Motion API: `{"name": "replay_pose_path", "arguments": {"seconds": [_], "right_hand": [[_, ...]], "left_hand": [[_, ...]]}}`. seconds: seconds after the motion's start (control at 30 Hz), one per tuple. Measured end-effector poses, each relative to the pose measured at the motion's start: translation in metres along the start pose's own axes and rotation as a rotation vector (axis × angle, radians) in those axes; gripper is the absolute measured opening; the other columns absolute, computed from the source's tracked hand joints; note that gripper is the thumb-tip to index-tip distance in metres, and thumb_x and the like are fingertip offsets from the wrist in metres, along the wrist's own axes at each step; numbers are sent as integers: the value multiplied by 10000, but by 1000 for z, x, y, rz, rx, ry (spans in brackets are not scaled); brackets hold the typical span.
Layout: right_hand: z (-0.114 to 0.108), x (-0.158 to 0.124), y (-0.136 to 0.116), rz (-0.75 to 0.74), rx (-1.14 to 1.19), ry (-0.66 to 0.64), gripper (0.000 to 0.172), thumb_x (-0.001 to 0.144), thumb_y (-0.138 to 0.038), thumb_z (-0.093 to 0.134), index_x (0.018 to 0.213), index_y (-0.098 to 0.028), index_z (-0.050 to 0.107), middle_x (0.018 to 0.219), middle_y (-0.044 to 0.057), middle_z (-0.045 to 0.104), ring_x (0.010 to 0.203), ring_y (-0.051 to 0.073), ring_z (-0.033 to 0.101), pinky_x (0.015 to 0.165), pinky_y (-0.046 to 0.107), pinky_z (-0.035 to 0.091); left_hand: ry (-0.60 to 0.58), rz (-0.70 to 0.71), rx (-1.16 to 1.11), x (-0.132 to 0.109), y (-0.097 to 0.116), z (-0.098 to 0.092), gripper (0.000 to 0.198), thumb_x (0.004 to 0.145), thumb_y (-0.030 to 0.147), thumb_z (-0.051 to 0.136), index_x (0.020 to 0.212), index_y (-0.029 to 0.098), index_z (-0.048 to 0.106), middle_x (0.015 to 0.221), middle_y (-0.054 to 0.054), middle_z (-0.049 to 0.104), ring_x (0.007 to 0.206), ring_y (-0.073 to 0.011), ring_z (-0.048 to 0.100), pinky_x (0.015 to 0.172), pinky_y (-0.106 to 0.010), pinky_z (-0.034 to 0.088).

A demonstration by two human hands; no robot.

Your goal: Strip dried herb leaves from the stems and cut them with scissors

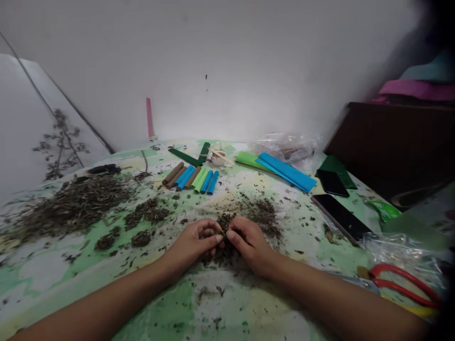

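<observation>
My left hand (199, 239) and my right hand (250, 244) meet at the middle of the table. Thumbs and fingertips of both are pinched together on bits of dark dried leaf (224, 220); the exact pieces between them are partly hidden. Loose crumbs lie under and around the fingers. Just beyond my right hand spreads a patch of finer crumbled leaf (265, 213). To the left are small clumps of dried leaf (141, 238) and a large heap of dried leaves (78, 201). Several brown, blue and green paper rolls (192, 177) lie in a row behind my hands.
A small bowl (218, 158) with sticks across it stands at the back. Folded blue paper (286, 173) lies right of it. Two phones, one a long black phone (341, 218), lie at right, near red-handled scissors (405, 279) and clear plastic (401, 251). The cloth (170, 308) is patterned green and white.
</observation>
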State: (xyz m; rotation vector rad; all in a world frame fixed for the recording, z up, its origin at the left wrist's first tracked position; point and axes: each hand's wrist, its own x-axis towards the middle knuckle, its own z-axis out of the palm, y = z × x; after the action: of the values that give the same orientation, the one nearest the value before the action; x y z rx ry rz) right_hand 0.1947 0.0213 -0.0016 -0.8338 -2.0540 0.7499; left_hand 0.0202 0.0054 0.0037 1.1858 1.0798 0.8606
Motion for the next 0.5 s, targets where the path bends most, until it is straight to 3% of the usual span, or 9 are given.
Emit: {"name": "replay_pose_path", "arguments": {"seconds": [0.17, 0.33, 0.5], "right_hand": [[1, 1, -4, 26, 7, 17, 86, 825, -243, 519, 766, -183, 534, 732, 5, 531, 693, 139, 492, 640, 260, 373], [1, 1, -4, 32, 14, -17, 139, 849, -209, 474, 717, -186, 516, 714, 2, 532, 682, 134, 490, 627, 253, 363], [2, 1, 3, 99, 26, 64, 184, 861, -264, 450, 698, -189, 489, 673, -10, 488, 660, 136, 457, 613, 258, 343]], "left_hand": [[-42, 33, 29, -1, -2, -1, 248, 677, 323, 673, 773, 159, 514, 581, 36, 558, 452, -64, 469, 430, -181, 328], [-63, 17, 34, -3, 1, -1, 224, 673, 307, 658, 777, 150, 536, 625, 3, 610, 459, -69, 470, 426, -186, 344], [-34, -9, 10, -4, 2, -1, 209, 670, 281, 661, 795, 159, 545, 622, 10, 613, 467, -67, 474, 425, -176, 339]]}}
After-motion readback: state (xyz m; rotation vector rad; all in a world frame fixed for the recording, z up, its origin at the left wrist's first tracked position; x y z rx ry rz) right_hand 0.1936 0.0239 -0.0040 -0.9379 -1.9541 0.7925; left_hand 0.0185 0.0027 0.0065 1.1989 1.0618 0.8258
